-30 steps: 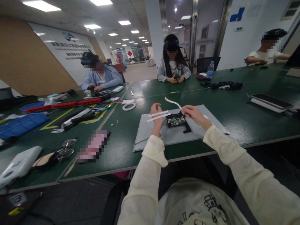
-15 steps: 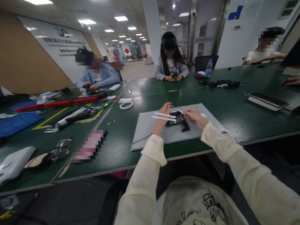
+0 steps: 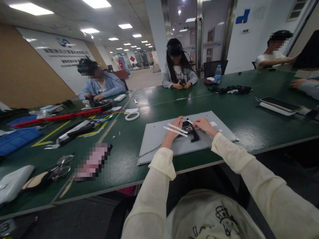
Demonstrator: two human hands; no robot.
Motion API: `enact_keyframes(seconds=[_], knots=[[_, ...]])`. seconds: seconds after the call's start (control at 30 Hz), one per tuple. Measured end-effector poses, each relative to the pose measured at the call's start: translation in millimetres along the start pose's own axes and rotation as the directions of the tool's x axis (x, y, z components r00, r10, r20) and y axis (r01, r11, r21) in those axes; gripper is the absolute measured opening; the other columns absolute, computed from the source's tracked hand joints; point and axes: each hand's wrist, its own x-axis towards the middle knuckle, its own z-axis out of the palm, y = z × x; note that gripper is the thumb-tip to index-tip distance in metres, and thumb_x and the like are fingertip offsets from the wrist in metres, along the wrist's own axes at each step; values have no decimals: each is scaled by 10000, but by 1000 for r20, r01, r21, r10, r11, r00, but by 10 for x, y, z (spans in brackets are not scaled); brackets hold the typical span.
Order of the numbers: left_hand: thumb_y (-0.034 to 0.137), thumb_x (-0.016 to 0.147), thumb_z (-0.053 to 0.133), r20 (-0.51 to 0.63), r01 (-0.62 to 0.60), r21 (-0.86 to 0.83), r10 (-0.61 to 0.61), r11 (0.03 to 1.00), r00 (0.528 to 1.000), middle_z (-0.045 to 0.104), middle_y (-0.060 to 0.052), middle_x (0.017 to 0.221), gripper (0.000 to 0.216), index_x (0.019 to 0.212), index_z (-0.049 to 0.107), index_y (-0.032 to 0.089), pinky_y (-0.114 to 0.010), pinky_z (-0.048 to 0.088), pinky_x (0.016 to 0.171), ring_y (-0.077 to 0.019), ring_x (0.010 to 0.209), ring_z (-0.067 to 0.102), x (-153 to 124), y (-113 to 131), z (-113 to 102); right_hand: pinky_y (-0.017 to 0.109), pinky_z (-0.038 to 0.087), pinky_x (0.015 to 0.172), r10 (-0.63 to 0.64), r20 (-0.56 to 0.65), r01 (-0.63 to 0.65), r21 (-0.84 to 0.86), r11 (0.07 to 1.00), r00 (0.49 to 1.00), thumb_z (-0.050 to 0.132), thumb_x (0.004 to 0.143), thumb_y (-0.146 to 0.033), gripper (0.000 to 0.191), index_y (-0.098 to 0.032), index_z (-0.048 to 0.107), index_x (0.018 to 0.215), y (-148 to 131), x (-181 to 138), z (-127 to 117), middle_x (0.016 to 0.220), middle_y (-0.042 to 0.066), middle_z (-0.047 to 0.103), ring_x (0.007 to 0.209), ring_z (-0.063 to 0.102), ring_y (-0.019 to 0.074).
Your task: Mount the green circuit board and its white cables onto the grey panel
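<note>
On a grey flat panel (image 3: pixel 149 142) lies a black electronic device (image 3: pixel 187 127) with its inner parts showing. My left hand (image 3: pixel 175 125) is at the device's left edge, fingers curled against it. Two strips of white tape (image 3: pixel 174 130) lie across the back of that hand, their right ends reaching over the device. With thumb and fingers together, my right hand (image 3: pixel 203 124) pinches a short white tape strip (image 3: pixel 190 122) at the device's upper right. A black arm-like piece (image 3: pixel 195 136) sticks out below the device.
A tape roll (image 3: pixel 132 116), a small wrench (image 3: pixel 135 101) and a pink phone-like thing (image 3: pixel 93 162) lie to the left, with glasses (image 3: pixel 64 166) and a blue basket (image 3: pixel 18 139) farther out. A phone (image 3: pixel 280 104) on a white box is at right. Several people sit around the table.
My left hand's fingers have come down from an outstretched pose to the device's edge. My right hand stays at the device's upper right with the strip. The view has shifted slightly.
</note>
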Motion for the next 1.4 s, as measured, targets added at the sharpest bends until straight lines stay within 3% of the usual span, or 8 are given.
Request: enact_keyframes(seconds=[0.23, 0.47, 0.63, 0.77, 1.07, 1.23, 1.4], knots=[[249, 956, 386, 106, -51, 218, 28, 975, 994, 645, -140, 1221, 293, 1139, 601, 169, -396, 354, 1089, -245, 1170, 591, -7, -68, 21, 207, 343, 530, -43, 19, 45, -99, 994, 999, 532, 799, -244, 251, -136, 709, 658, -32, -37, -18, 492, 0, 573, 485, 502, 105], [199, 944, 379, 210, -72, 336, 0, 939, 978, 636, -122, 1267, 326, 1181, 601, 176, -387, 307, 1117, -226, 1189, 582, -3, -2, -12, 214, 393, 646, -86, 31, 92, -289, 953, 996, 513, 848, -216, 279, -130, 730, 695, -79, -69, -27, 646, 63, 682, 680, 619, 153], [189, 925, 412, 235, -62, 339, -21, 939, 972, 673, -114, 1212, 324, 1164, 631, 184, -366, 357, 1081, -224, 1130, 619, 13, 68, -66, 249, 414, 735, -117, 8, 103, -533, 840, 993, 461, 918, -228, 297, -128, 739, 886, -186, -151, 44, 910, 140, 723, 872, 656, 209], [184, 920, 417, 227, -52, 309, -21, 950, 974, 695, -108, 1168, 328, 1145, 656, 194, -377, 368, 1080, -227, 1092, 645, 26, 65, -79, 281, 434, 771, -102, 15, 88, -641, 762, 995, 408, 970, -276, 341, -131, 717, 978, -240, -213, 94, 962, 166, 709, 934, 659, 241], [180, 888, 468, 224, -30, 271, -33, 962, 974, 700, -106, 1157, 306, 1110, 678, 187, -383, 389, 1072, -243, 1098, 641, 38, 78, -94, 298, 453, 773, -88, 43, 92, -712, 696, 995, 402, 983, -312, 348, -126, 693, 1029, -274, -222, 85, 988, 161, 700, 941, 664, 256], [175, 868, 532, 136, -30, 168, 7, 985, 991, 724, -116, 1067, 242, 1024, 717, 189, -376, 456, 1012, -257, 1025, 670, 42, 17, -42, 306, 454, 774, -93, 53, 102, -739, 666, 994, 423, 979, -328, 346, -123, 699, 1017, -273, -224, 65, 987, 169, 699, 950, 664, 269], [132, 867, 504, 178, -32, 247, -13, 968, 984, 708, -106, 1122, 285, 1076, 690, 186, -360, 439, 1026, -242, 1077, 646, 61, -13, -20, 319, 451, 765, -85, 69, 107, -763, 638, 994, 455, 969, -388, 360, -116, 683, 1033, -278, -230, 9, 1010, 182, 689, 972, 655, 293]])
